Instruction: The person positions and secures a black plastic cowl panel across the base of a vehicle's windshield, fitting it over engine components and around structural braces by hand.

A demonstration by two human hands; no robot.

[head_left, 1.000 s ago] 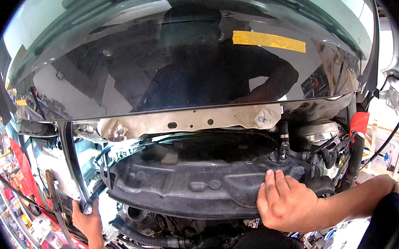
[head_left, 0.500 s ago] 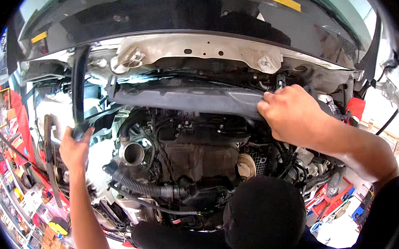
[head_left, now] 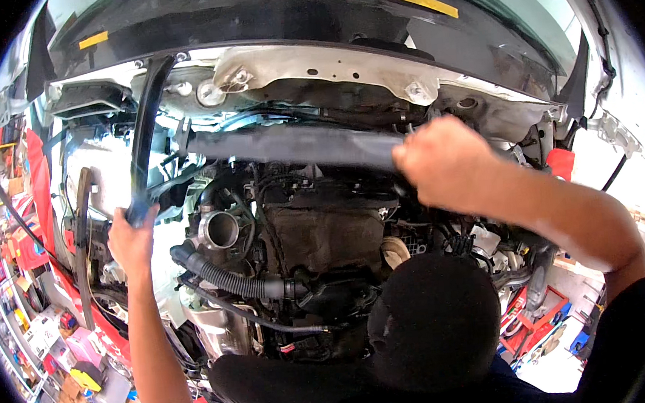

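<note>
The right hand [head_left: 444, 163] is clenching the right end of the dark plastic panel [head_left: 288, 145], which is stretching leftward from that grip; the left hand [head_left: 132, 233] is clasping a black bar's [head_left: 148, 128] lower end. The panel is looking light, stiff, slightly slick, its rim probably offering the best hold.

they are wearing a short dark navy sleeve [head_left: 624, 333] on the right and plain black trousers [head_left: 435, 329], both forearms [head_left: 154, 351] showing bare.
</note>
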